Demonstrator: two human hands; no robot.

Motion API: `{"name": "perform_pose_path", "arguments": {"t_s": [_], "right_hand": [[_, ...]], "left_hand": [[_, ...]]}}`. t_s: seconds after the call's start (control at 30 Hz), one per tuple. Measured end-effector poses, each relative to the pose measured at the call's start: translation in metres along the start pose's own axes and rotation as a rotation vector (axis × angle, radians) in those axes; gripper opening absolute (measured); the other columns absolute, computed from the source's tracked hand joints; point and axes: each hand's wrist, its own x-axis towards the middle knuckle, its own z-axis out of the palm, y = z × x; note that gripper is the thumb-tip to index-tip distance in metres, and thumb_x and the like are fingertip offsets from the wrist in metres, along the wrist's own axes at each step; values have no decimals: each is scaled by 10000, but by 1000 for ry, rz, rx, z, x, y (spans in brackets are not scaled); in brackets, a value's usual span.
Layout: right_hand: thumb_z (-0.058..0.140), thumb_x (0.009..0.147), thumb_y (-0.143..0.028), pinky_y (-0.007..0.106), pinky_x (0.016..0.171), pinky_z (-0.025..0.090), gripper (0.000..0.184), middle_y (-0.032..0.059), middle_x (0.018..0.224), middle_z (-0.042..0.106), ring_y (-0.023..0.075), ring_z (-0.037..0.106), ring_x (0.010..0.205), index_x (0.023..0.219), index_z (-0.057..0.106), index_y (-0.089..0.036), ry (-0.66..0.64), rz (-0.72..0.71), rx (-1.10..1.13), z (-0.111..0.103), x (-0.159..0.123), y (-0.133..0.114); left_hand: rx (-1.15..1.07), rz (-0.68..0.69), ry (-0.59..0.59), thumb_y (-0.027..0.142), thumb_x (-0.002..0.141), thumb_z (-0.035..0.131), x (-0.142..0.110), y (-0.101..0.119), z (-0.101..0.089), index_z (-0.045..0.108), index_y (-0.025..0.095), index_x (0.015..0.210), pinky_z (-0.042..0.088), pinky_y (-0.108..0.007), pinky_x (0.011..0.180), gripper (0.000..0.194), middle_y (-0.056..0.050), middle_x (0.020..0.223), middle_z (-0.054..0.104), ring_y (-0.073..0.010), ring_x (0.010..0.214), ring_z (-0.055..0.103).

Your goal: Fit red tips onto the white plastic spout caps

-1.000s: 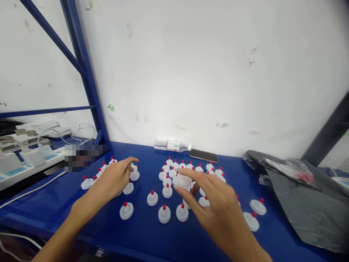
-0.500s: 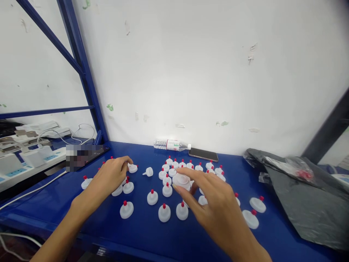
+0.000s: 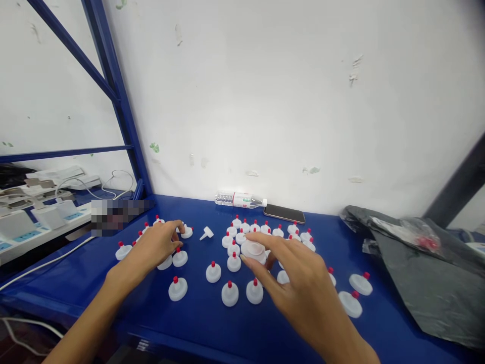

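My right hand [image 3: 299,268] grips a white round cap [image 3: 253,251] between thumb and fingers, its hollow underside partly facing me; its far side is hidden. My left hand [image 3: 161,242] is curved over the table with thumb and index finger apart. Beside its index fingertip lies a tilted white cap [image 3: 186,232] with a red tip; whether they touch I cannot tell. A bare white nozzle cap [image 3: 206,233] without a red tip rests on its side between the hands. Many red-tipped white caps [image 3: 213,273] stand around both hands, some partly hidden behind them.
A clear plastic bottle [image 3: 242,200] and a dark phone [image 3: 284,213] lie along the wall. On the right is a grey plastic bag [image 3: 420,283] with a clear pouch of red pieces [image 3: 428,243]. Power strips with chargers [image 3: 49,216] and a white cable [image 3: 56,264] run at left.
The bare nozzle cap has turned on the table, its nozzle now pointing more toward me. My hands have barely moved, and the whole view has shifted slightly.
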Motion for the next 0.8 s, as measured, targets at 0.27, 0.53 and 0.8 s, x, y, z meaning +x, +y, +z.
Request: {"name": "perform_pose_path", "arguments": {"t_s": [0.27, 0.53, 0.8], "right_hand": [[649, 973, -269, 341, 780, 494, 286, -29, 1022, 759, 193, 692, 839, 1253, 602, -304, -15, 13, 3, 1, 0, 1], [648, 940, -129, 303, 742, 482, 202, -44, 928, 739, 165, 682, 791, 1061, 620, -288, -191, 34, 13, 5, 0, 1], [679, 881, -26, 257, 772, 476, 279, -97, 901, 742, 124, 684, 784, 981, 634, -283, -287, 20, 207, 5, 1, -7]], "left_hand": [[-51, 69, 96, 296, 811, 552, -4, 12, -12, 749, 213, 983, 504, -338, 767, 275, -84, 951, 780, -278, 918, 715], [-543, 252, 230, 461, 858, 654, -37, 57, -44, 780, 225, 974, 554, -311, 765, 292, -67, 1030, 759, -231, 900, 699], [-1113, 260, -130, 306, 760, 836, -66, 97, -40, 774, 218, 853, 567, -220, 720, 143, -4, 863, 770, -156, 807, 712]]}}
